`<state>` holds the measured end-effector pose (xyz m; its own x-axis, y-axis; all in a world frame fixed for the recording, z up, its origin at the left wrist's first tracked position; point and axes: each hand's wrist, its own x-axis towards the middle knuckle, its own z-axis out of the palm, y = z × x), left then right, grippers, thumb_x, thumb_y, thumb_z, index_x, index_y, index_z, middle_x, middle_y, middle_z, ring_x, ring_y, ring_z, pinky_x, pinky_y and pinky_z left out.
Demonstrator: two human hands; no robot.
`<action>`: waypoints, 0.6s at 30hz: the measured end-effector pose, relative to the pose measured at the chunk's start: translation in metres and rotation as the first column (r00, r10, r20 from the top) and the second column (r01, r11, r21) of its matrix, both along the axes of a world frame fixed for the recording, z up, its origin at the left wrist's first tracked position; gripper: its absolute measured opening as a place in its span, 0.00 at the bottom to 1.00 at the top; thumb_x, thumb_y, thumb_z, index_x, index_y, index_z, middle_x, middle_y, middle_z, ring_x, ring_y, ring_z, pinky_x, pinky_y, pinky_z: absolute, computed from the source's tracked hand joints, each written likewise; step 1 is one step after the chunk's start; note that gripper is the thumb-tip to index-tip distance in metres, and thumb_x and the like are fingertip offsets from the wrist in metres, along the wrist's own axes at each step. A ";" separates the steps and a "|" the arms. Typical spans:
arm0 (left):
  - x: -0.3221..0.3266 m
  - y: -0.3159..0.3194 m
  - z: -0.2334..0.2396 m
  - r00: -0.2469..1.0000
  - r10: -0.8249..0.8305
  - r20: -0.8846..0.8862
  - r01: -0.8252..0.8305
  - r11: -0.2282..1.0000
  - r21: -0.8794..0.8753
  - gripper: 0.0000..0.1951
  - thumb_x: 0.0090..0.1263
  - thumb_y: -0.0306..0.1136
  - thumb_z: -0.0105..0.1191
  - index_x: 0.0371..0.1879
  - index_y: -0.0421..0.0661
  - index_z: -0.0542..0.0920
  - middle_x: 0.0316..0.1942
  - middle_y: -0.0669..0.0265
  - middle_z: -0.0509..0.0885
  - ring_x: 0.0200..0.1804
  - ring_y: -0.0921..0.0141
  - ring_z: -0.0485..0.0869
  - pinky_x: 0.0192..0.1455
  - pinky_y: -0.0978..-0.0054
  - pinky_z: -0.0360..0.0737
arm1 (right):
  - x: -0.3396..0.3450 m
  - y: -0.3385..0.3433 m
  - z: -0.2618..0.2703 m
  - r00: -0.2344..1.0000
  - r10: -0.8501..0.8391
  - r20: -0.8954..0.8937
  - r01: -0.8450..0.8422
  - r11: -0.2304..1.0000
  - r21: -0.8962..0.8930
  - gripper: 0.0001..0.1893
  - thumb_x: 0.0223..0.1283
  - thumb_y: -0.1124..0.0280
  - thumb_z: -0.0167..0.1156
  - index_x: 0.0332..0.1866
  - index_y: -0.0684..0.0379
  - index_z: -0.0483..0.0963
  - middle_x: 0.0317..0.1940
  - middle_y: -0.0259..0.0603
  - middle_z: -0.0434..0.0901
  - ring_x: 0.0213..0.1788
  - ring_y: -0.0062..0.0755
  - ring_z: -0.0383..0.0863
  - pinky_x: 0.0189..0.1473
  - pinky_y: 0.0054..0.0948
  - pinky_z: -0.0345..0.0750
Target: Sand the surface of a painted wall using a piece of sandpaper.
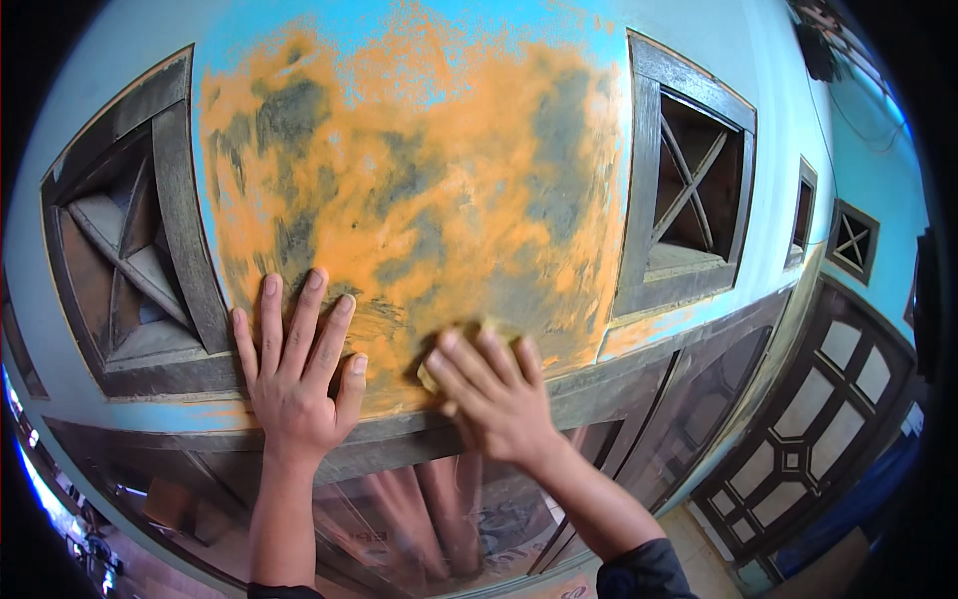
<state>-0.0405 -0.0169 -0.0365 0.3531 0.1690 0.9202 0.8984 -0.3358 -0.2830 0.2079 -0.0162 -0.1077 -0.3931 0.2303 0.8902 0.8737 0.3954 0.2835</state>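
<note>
A wall panel (456,195) fills the view before me, its orange layer patched with grey and edged in blue paint at the top. My left hand (303,382) rests flat against its lower left part, fingers spread, holding nothing. Blurred at the lower middle of the panel, my right hand (498,389) presses a yellowish pad (430,376), possibly sandpaper or a sponge, to the surface. Most of the pad is hidden under the fingers. Grey smears surround that spot.
Wooden vent frames with crossed bars flank the panel, one at left (176,224) and one at right (640,172). Below runs a dark wooden beam (397,434) above window glass (359,517) with a pinkish curtain behind it. A panelled door (793,427) stands at far right.
</note>
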 end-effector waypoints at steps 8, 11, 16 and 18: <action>-0.002 -0.003 0.002 1.000 0.002 -0.002 -0.001 0.999 0.034 0.25 0.80 0.43 0.49 0.72 0.50 0.80 0.82 0.63 0.71 0.86 0.49 0.59 0.86 0.39 0.45 | -0.001 0.010 -0.007 0.939 -0.047 -0.341 0.062 0.997 0.035 0.31 0.79 0.61 0.49 0.84 0.56 0.63 0.85 0.47 0.59 0.88 0.53 0.50 0.86 0.54 0.38; 0.008 0.005 0.000 0.999 -0.043 0.007 0.042 0.998 0.036 0.25 0.80 0.42 0.49 0.72 0.51 0.80 0.82 0.64 0.71 0.85 0.50 0.60 0.86 0.39 0.46 | -0.024 -0.009 -0.024 0.990 -0.031 0.140 0.040 0.997 -0.061 0.32 0.77 0.50 0.54 0.83 0.40 0.66 0.84 0.28 0.63 0.85 0.35 0.60 0.86 0.49 0.43; -0.001 0.002 -0.003 1.000 -0.010 0.013 0.009 0.997 0.070 0.24 0.80 0.42 0.49 0.71 0.51 0.81 0.82 0.65 0.71 0.86 0.51 0.60 0.86 0.39 0.47 | -0.014 0.007 0.017 0.943 -0.078 -0.323 0.092 0.995 0.028 0.30 0.79 0.61 0.49 0.82 0.55 0.65 0.85 0.44 0.60 0.87 0.51 0.53 0.86 0.52 0.40; -0.004 0.003 -0.005 1.000 -0.025 0.016 0.023 0.997 0.070 0.23 0.80 0.42 0.48 0.71 0.51 0.81 0.81 0.66 0.71 0.86 0.51 0.60 0.86 0.39 0.47 | -0.015 0.004 0.020 0.877 -0.080 -0.474 0.106 0.994 0.029 0.30 0.78 0.65 0.48 0.81 0.65 0.64 0.85 0.51 0.58 0.88 0.59 0.47 0.85 0.57 0.37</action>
<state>-0.0447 -0.0135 -0.0415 0.3405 0.0961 0.9353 0.8952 -0.3373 -0.2912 0.1929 -0.0125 -0.0880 0.0974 0.1930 0.9763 0.9408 0.3020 -0.1536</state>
